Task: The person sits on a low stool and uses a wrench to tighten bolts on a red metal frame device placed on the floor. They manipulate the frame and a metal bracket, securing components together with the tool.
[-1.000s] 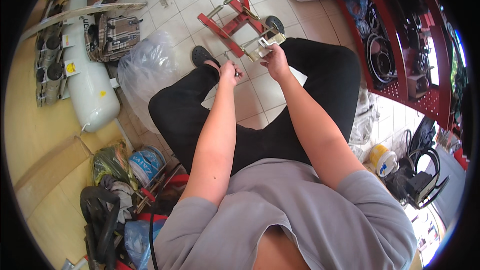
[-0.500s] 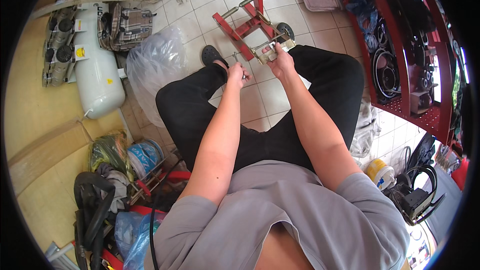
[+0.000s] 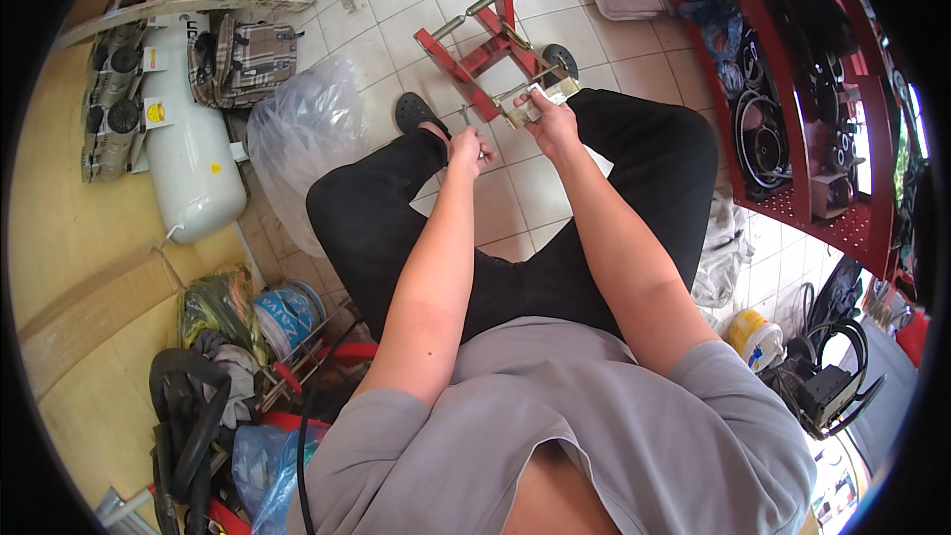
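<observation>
Now my right hand (image 3: 551, 119) grips the small metal part (image 3: 530, 105) above my knees | left hand (image 3: 464, 151), closed on a thin tool (image 3: 467, 117), has edged nearer | view shifted, red stand (image 3: 482, 45) beyond.

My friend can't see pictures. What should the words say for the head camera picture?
A seated person holds a small metal part in the right hand and a thin tool in the left hand, above a tiled floor. A red metal stand, a white tank and a clear plastic bag lie nearby.
</observation>
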`<action>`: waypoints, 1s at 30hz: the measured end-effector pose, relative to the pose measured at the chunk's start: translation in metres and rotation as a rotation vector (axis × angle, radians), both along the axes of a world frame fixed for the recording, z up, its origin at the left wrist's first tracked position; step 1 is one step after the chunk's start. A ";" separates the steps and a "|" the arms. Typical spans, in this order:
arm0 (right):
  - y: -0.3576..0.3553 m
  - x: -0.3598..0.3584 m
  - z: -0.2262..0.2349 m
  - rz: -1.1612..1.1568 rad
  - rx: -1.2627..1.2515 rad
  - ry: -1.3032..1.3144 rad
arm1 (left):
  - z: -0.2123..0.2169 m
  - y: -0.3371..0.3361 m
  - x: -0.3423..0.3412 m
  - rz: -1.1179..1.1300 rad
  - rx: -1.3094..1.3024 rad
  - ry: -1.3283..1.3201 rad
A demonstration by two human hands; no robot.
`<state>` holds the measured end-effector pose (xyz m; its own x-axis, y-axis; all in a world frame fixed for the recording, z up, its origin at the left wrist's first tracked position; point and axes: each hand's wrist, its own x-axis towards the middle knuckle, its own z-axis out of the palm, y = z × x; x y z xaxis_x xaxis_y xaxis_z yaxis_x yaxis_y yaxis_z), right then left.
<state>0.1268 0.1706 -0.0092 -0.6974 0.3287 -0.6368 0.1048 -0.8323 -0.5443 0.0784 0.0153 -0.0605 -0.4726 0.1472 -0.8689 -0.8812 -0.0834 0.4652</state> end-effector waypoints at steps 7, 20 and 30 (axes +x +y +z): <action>-0.005 -0.007 -0.001 -0.054 0.057 -0.137 | 0.006 0.001 0.001 -0.004 -0.016 0.041; -0.002 -0.005 0.005 -0.028 0.099 -0.189 | 0.063 0.036 -0.003 -0.190 -0.259 0.743; 0.006 0.007 0.030 0.092 0.412 -0.465 | 0.053 0.028 -0.011 -0.203 -0.444 0.954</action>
